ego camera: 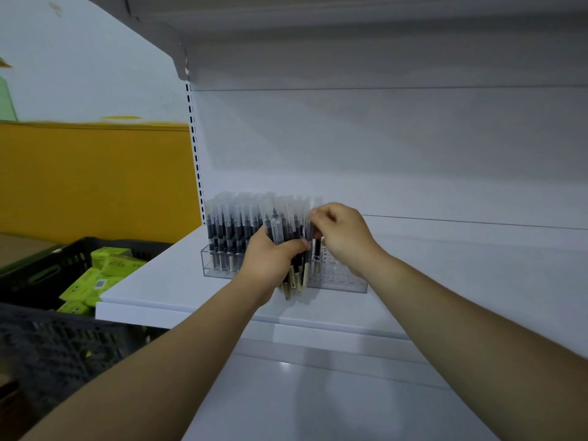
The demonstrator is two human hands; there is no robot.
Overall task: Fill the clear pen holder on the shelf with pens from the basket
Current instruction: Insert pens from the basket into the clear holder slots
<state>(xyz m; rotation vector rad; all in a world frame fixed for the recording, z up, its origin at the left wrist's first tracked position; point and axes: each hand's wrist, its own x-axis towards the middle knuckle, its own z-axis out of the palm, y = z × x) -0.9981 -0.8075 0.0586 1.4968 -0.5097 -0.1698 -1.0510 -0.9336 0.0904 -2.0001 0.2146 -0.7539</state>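
Our left hand [270, 259] grips a bundle of black, clear-capped pens [288, 249]; right hand [342, 233] pinches one pen over the clear acrylic pen holder [337, 276], near the white shelf's [165, 281] front-left corner, left rows filled.

Above both hands, a pale grey back panel [381, 148] under an upper shelf's shadowed underside [350, 23]. Beneath the hands, a white shelf board [165, 281], glossy, with a soft glare patch lower down. Up and left of the left hand, a slotted white upright [194, 148]. Farther left, a mustard-yellow lower wall [95, 176] topped by pale blue wall [79, 58].
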